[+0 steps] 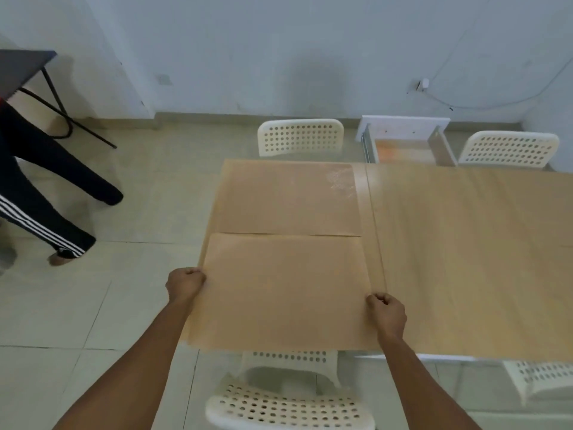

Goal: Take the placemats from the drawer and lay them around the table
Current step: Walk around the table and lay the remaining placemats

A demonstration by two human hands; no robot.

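Note:
A tan placemat (285,290) lies at the near left corner of the table (465,259), which has a light wooden top. My left hand (186,282) pinches its left edge and my right hand (387,311) pinches its right edge. A second tan placemat (285,197) lies flat just beyond it, at the far left corner, with their edges almost touching. The open white drawer (406,144) sits on the floor behind the table's far edge, and something orange-tan shows inside it.
White perforated chairs stand at the far side (300,136), the far right (508,148), the near side under my arms (288,408) and the near right (539,380). A person's legs (46,193) in dark trousers stand on the tiled floor at left, near a black table (21,69).

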